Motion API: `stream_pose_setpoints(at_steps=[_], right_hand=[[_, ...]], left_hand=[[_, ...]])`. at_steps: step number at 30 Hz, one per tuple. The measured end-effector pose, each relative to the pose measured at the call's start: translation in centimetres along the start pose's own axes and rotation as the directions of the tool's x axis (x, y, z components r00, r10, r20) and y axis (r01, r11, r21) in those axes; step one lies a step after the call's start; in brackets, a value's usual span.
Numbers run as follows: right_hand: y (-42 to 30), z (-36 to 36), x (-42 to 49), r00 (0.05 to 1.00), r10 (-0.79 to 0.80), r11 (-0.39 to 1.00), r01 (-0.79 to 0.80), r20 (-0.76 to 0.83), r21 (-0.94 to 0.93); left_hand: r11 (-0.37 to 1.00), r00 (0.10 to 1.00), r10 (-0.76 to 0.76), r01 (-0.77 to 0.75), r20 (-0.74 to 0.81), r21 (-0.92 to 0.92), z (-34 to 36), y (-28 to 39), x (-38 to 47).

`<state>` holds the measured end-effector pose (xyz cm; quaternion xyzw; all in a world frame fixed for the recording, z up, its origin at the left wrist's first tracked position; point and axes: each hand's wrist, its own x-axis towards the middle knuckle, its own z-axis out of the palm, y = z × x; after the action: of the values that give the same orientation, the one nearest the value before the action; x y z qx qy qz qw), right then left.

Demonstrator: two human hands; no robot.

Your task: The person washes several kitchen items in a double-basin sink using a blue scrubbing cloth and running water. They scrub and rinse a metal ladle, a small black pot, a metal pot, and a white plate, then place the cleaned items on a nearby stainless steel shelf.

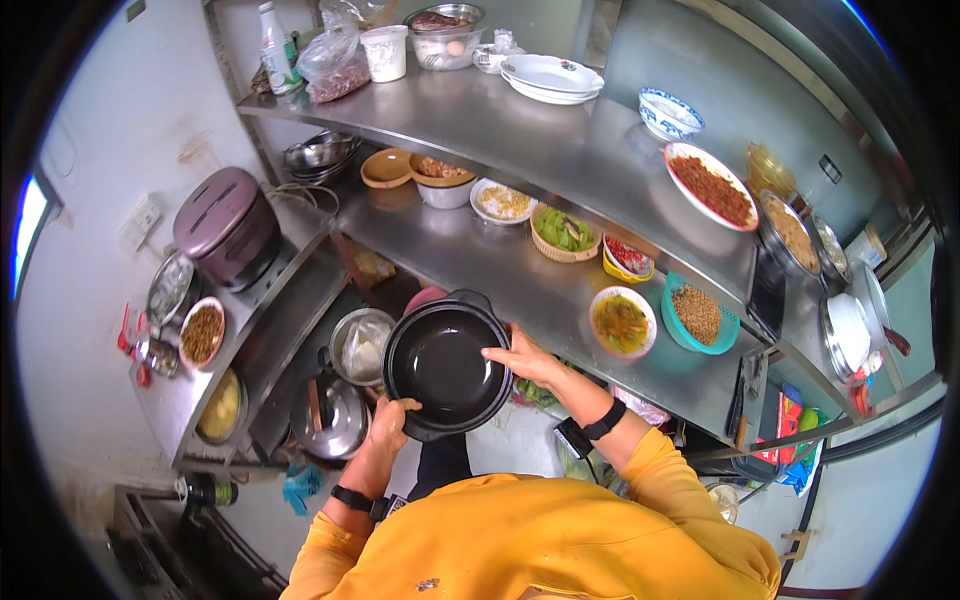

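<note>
A black two-handled pot (450, 367) is held in front of my body, its open top facing me; a little light glints on its dark inside. My left hand (390, 427) grips its lower left edge near one handle, thumb over the rim. On the right side, my right hand (529, 358) holds the rim, with fingers partly hidden behind the wall. Just left of the pot, a metal pot (358, 330) holds a plastic bag with something pale. Below that is a steel lid (337, 431) with a brown handle.
A steel shelf (450, 259) beyond the pot bears bowls, a green basket (697, 322) of beans or peanuts and a soup bowl (622, 322). Above it, an upper shelf (465, 112) carries plates. A purple rice cooker (225, 225) stands on the left counter.
</note>
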<state>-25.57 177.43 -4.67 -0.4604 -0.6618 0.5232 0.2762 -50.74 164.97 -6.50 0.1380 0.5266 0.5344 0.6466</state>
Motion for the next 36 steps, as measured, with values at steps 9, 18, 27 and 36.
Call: stream_pose_setpoints(at_steps=[9, 18, 27, 36], right_hand=[[-0.4, -3.1, 22.4, 0.830, 0.467, 0.665, -0.557, 0.304, 0.498], [6.3, -0.8, 44.3, 0.862, 0.492, 0.378, -0.087, -0.120, 0.922], [5.4, 3.2, 42.5, 0.779, 0.576, 0.449, -0.047, -0.248, 0.892], [3.3, 2.8, 29.5, 0.739, 0.564, 0.602, -0.063, -0.368, 0.796]], left_hand=[[0.994, 0.990, -0.103, 0.099, -0.101, -0.043, -6.0, 6.2, 17.3], [0.990, 0.982, -0.074, 0.093, -0.172, 0.106, -10.4, 10.8, 23.2], [0.959, 0.914, -0.224, 0.268, -0.339, 0.089, -16.4, 10.0, 25.4], [0.982, 0.983, -0.178, 0.181, -0.052, 0.060, -17.2, 11.4, 22.7]])
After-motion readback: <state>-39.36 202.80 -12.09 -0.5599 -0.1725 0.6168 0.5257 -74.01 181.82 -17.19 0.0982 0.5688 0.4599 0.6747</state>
